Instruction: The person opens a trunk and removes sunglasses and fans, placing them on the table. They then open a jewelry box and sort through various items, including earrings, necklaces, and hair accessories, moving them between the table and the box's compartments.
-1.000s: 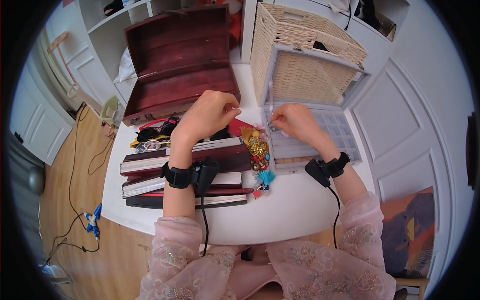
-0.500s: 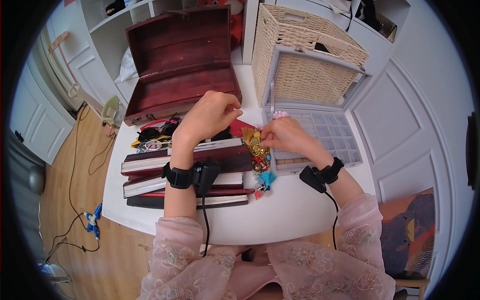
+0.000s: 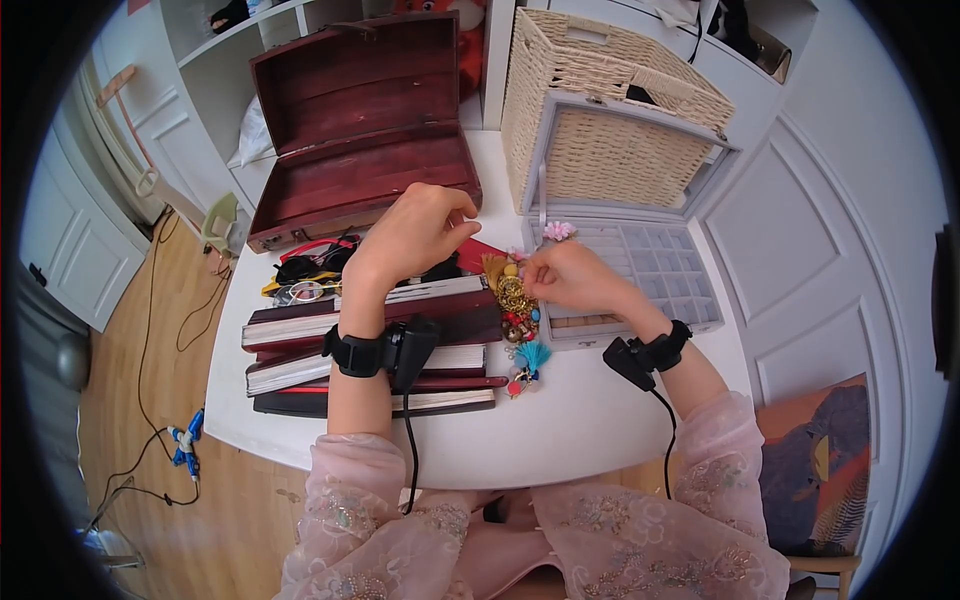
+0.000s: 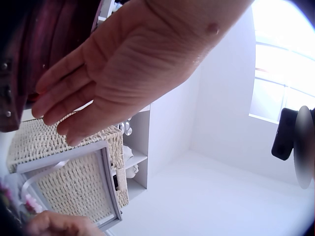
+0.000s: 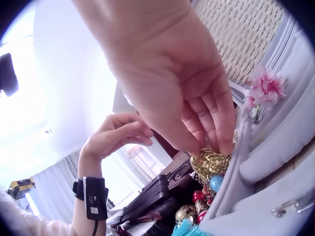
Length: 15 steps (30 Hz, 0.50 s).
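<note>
Gold jewelry (image 3: 512,291) (image 5: 211,164) lies in a row of trinkets along the left side of a grey compartment box (image 3: 660,262). My right hand (image 3: 580,276) (image 5: 172,83) pinches at the top of this gold heap with thumb and fingertips. Behind that hand, a pink flower ornament (image 3: 558,231) (image 5: 267,87) rests at the box's back left. My left hand (image 3: 418,232) (image 4: 128,69) hovers over the books' back edge with nothing in it, fingers loosely bent. A turquoise tassel (image 3: 532,355) is in front of the gold.
An open dark red case (image 3: 365,175) stands at the back left, with sunglasses (image 3: 297,267) before it. Several thick books (image 3: 400,325) lie front left. Behind the compartment box's raised lid (image 3: 550,150) is a woven basket (image 3: 527,90).
My right hand has come left and forward from the box's back left corner to the gold jewelry. The pink flower, earlier at its fingers, now lies uncovered in the box. My left hand has stayed put.
</note>
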### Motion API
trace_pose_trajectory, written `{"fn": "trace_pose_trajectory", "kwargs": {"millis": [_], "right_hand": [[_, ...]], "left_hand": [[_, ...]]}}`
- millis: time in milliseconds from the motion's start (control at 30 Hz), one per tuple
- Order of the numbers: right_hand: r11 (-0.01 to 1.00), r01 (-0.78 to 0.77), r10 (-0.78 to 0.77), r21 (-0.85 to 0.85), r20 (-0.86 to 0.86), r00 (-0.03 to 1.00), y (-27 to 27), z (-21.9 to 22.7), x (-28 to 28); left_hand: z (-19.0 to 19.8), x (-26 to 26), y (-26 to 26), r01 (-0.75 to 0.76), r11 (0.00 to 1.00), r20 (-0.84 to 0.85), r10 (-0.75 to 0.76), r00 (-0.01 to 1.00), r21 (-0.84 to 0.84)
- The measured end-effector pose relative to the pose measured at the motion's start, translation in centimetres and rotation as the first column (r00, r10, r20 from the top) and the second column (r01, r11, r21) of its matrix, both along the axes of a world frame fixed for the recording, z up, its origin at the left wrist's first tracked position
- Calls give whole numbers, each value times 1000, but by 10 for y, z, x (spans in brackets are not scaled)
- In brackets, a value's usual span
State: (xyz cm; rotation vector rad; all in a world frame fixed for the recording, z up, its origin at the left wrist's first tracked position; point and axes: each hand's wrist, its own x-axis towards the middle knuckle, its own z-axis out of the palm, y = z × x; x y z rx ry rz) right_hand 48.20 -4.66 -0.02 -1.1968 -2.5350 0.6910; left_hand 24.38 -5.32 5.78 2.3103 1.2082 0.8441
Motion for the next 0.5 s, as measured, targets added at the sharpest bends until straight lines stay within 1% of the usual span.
{"fn": "trace_pose_trajectory", "kwargs": {"millis": [33,67,133,167,233,267,333,400,467,500], "right_hand": [[995,-14,5,-96,-98,995,0,2,2],[995,-13,4,-96,-98,995,1,4,5],[959,-43,-39,-281,-278,960,1,8,11],[959,-42,-39,-281,-278,960,1,11,13],[888,-35,-161,-458,-384,909,0,17,17],[889,-34,-163,-457,-384,909,-1,20,18],[880,11,-260,-474,-463,847,-2,26,24],[877,14,-271,-480,-469,841,0,38,34],[873,17,-282,-488,-475,834,0,49,44],[903,51,-287,-427,-511,810,-1,54,48]], "left_hand": [[0,0,0,0,1000,0,0,1000,0],[0,-1,0,-8,1000,-9,8,1000,4],[0,-1,0,-15,1000,-17,15,1000,8],[0,-1,-1,-21,1000,-12,21,1000,2],[-1,-1,0,-26,1000,-8,26,1000,-4],[-1,-1,0,-29,1000,-19,29,999,-2],[0,-1,0,-26,1000,-30,26,999,2],[2,1,-2,-80,997,-56,79,995,-22],[1,1,-1,-74,997,-57,72,996,-23],[1,1,-1,-74,997,-57,72,996,-23]]}}
